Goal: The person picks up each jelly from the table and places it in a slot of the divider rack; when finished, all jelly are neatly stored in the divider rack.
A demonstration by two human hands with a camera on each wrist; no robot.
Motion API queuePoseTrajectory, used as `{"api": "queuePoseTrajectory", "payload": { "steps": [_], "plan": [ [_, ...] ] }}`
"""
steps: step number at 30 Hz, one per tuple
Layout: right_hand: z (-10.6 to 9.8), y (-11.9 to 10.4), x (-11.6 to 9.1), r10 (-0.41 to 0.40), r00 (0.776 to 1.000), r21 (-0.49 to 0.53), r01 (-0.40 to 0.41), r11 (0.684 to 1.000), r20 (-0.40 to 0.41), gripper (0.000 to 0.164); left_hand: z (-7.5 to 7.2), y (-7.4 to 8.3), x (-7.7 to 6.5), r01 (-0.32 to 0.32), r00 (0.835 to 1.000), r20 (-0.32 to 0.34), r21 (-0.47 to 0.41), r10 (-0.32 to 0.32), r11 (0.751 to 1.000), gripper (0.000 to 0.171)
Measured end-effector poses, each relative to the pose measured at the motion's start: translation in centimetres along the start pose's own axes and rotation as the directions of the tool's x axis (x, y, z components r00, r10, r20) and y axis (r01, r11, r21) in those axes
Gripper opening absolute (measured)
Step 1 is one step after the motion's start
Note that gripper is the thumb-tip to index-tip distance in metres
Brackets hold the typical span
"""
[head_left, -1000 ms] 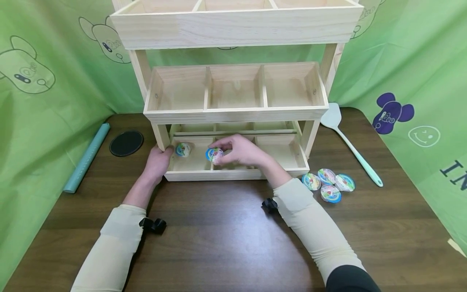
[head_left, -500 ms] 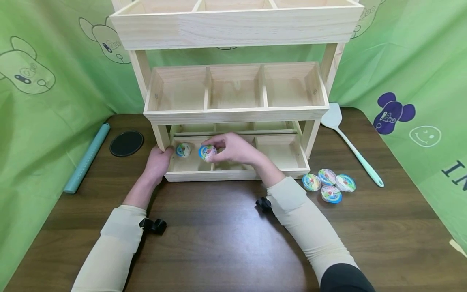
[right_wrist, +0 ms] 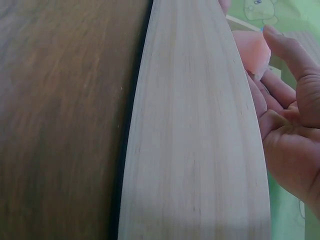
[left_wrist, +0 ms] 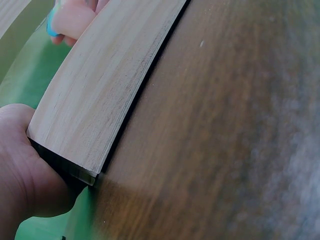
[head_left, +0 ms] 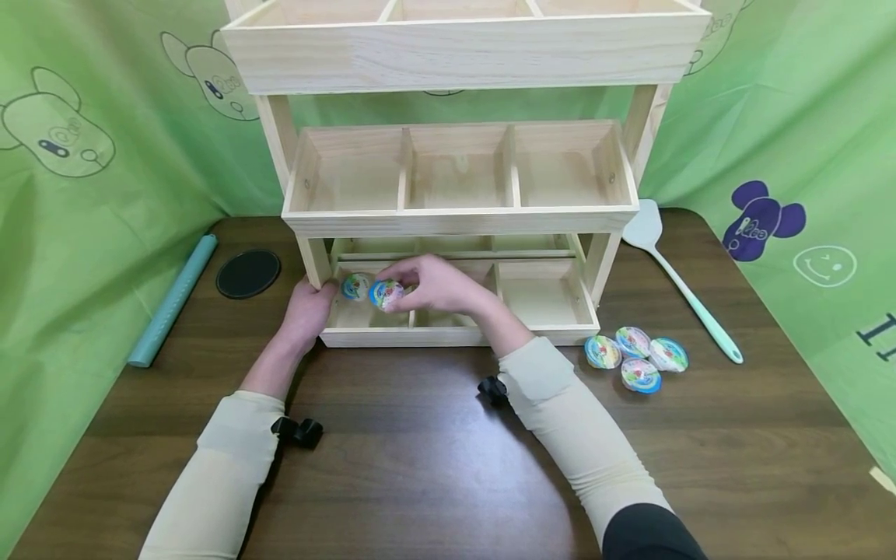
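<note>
A wooden tiered shelf [head_left: 462, 222] with divided trays stands at the back of the table. Over the left compartment of its lowest tray [head_left: 448, 337], my right hand [head_left: 437, 286] pinches a small jelly cup [head_left: 386, 295] with a blue, printed lid. In the right wrist view the pale pink cup [right_wrist: 252, 50] sits between thumb and fingers. Another jelly cup [head_left: 355, 287] lies in that compartment, just left of the held one. My left hand [head_left: 308, 311] grips the shelf's lower left corner by the leg; in the left wrist view its fingertips are hidden behind the tray's end.
Several jelly cups [head_left: 638, 359] lie clustered on the table to the right. Behind them is a pale blue spatula [head_left: 682, 280]. A black disc [head_left: 248, 274] and a teal rod [head_left: 173, 302] lie at left. The middle tray [head_left: 462, 222] overhangs the lowest one.
My right hand has carried the jelly cup leftward, from the divider to beside the cup lying in the left compartment. The left hand stays at the shelf's corner.
</note>
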State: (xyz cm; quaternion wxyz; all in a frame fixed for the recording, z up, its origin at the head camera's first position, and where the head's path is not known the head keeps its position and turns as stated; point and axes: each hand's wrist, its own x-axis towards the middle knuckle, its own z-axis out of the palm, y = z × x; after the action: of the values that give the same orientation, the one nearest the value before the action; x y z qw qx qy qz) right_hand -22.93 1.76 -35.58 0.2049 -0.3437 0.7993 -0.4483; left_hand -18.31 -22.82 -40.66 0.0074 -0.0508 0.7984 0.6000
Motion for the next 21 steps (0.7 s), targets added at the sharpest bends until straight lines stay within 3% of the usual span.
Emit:
{"api": "queuePoseTrajectory", "payload": {
  "steps": [8, 21],
  "plan": [
    [0.8, 0.3, 1.0, -0.009, 1.0, 0.07, 0.007, 0.998, 0.028, 0.053, 0.0, 0.0, 0.1, 0.012, 1.0, -0.019, 0.01, -0.012, 1.0, 0.054],
    [1.6, -0.1, 1.8, 0.022, 0.998, -0.01, -0.021, 1.0, 0.062, 0.053, -0.1, 0.0, -0.1, 0.006, 1.0, -0.01, 0.012, -0.006, 1.0, 0.054]
  ]
}}
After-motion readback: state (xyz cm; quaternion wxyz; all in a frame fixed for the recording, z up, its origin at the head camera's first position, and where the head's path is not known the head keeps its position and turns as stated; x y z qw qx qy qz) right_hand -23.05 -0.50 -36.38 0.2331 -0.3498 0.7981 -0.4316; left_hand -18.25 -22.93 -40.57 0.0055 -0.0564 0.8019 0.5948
